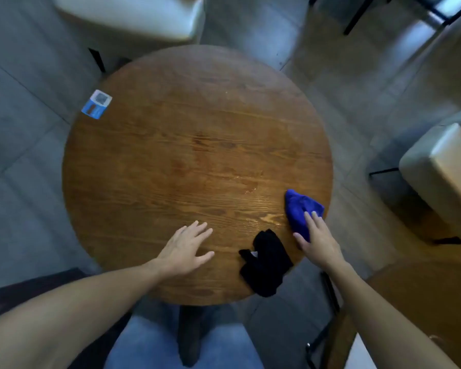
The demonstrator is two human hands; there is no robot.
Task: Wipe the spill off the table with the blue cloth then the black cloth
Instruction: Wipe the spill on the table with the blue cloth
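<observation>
Fingers [313,222] of right hand [320,242]: extended, close together, laid flat on near part of blue cloth [300,209]; nothing pinched, cloth pressed under palm rather than gripped. Judged: a wiping hold, w/ downward pressure spread across the fabric.

Landmark: round wooden table [171,145].

- Blue cloth: bunched, at table's right edge, near side. Placed just right of pale wet streaks [246,186], approx. right of table centre; spill judged to be these marks, though faint.
- Black cloth [266,262]: crumpled, at table's near edge, partly overhanging it; just left of right hand, not touched. Judged parked w/in reach for 2nd pass.
- Left hand [186,246]: fingers spread, flat on bare wood, near edge of table, left of black cloth; nothing held. Prob. bracing the body or steadying the top.
- Card/sticker [97,104], blue and white: at table's far-left edge. Not task-related.
- Pale seats: beyond table's far side and off its right side.

Stage judged: blue-cloth pass under way or about to begin; black-cloth pass not yet started.
</observation>
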